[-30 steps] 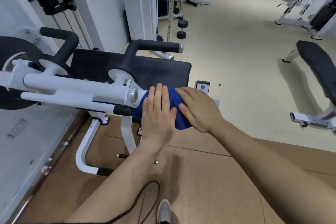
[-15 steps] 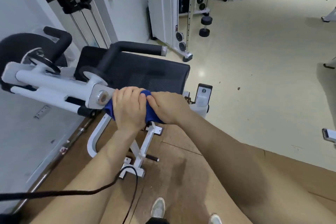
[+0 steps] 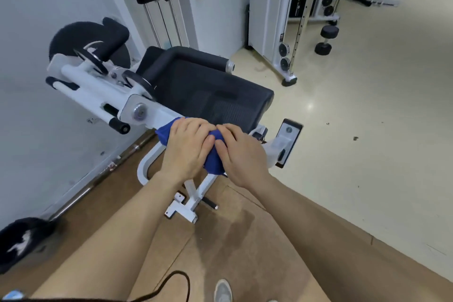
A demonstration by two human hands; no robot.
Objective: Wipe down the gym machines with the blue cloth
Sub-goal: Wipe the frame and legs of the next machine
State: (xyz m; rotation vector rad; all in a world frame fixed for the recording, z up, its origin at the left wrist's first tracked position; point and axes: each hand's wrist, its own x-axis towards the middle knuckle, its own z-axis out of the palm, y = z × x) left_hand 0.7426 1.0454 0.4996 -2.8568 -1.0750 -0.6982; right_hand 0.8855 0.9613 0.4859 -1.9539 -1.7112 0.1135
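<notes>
A white gym machine (image 3: 98, 92) with a black mesh pad (image 3: 210, 95) and black foam handles stands in front of me. The blue cloth (image 3: 213, 159) is wrapped over the near end of the machine's white arm. My left hand (image 3: 187, 149) curls over the cloth from the left, and my right hand (image 3: 241, 157) curls over it from the right, fingertips almost meeting. Most of the cloth is hidden under both hands.
A barbell (image 3: 81, 193) lies on the brown mat along the white wall at left. A cable tower (image 3: 291, 19) and a black dumbbell (image 3: 326, 39) stand on the cream floor behind. A small black panel (image 3: 289, 141) juts out right of the pad. My shoe (image 3: 223, 290) is below.
My hands went from lying flat on the cloth to curling round it on the arm's end. My view has swung left and closer to the machine.
</notes>
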